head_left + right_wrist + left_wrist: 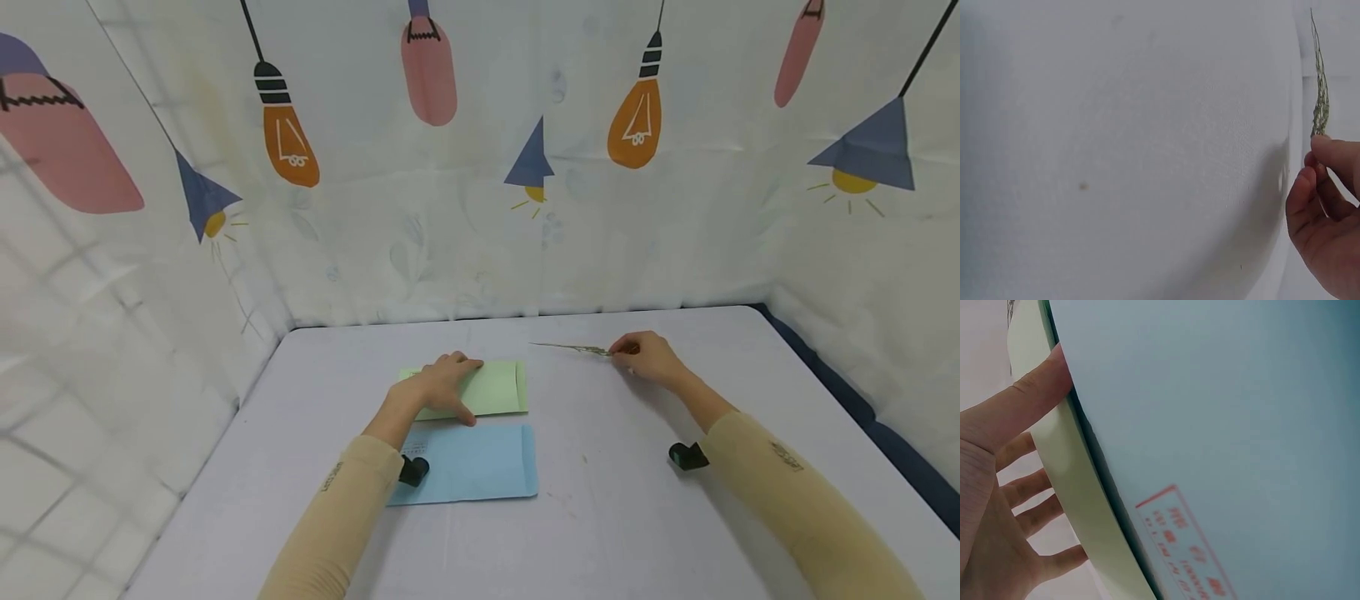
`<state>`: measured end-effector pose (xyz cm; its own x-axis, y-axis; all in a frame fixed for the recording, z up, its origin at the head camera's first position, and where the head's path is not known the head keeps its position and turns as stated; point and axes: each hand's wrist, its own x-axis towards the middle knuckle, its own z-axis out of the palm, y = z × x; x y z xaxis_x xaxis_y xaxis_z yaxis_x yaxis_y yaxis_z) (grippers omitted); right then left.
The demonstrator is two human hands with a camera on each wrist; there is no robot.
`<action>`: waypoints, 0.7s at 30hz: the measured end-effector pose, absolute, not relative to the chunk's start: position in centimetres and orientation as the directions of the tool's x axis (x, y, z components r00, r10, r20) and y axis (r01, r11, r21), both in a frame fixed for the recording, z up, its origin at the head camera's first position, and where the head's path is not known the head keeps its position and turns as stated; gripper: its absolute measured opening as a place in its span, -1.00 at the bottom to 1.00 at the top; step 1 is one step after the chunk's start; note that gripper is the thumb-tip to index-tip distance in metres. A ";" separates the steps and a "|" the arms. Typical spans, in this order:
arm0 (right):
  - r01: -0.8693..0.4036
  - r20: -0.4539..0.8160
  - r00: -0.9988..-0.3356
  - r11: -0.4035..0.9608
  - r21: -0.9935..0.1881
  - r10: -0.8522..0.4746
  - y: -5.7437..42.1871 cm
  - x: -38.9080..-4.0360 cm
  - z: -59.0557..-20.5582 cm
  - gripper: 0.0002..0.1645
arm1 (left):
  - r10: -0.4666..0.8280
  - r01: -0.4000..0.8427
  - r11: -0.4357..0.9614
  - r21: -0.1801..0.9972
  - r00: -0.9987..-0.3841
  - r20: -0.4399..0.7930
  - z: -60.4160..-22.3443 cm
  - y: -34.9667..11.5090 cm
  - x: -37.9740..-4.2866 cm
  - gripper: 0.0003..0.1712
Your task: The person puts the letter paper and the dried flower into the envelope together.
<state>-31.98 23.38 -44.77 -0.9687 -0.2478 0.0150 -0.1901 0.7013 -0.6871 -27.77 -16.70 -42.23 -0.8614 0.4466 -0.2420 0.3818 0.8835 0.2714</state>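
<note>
My left hand (442, 385) lies across a light green envelope (495, 390), fingers spread toward its far edge. The thumb reaches down to the near edge, close to a light blue envelope (480, 467). In the left wrist view, the blue envelope (1210, 425) fills the frame with red print in one corner, and the fingers (1035, 481) touch the green one. Farther right, my right hand (647, 357) pinches a thin dried sprig (577, 347) between thumb and fingers. The sprig (1320, 100) points away from the fingertips in the right wrist view.
Both envelopes lie on a white-covered table (600, 525), the green one behind the blue. Small crumbs (585, 458) dot the surface to their right. A white curtain (465, 233) printed with lamps closes off the back and sides.
</note>
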 end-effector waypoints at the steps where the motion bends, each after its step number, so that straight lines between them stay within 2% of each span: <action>1: -0.199 0.017 -0.966 0.698 -0.688 -0.258 23.5 -31.9 -44.7 -0.79 | 0.446 0.382 0.884 0.270 -0.861 -0.242 -42.2 -16.7 -27.8 0.19; 9: -0.274 0.013 -0.928 0.660 -0.699 -0.372 24.1 -31.2 -44.8 -0.84 | 0.432 0.364 0.890 0.274 -0.866 -0.252 -42.3 -16.7 -27.7 0.20; 21: -0.287 -0.001 -0.910 0.630 -0.721 -0.416 23.6 -30.5 -44.9 -0.85 | 0.436 0.370 0.889 0.272 -0.865 -0.250 -42.4 -16.7 -27.7 0.19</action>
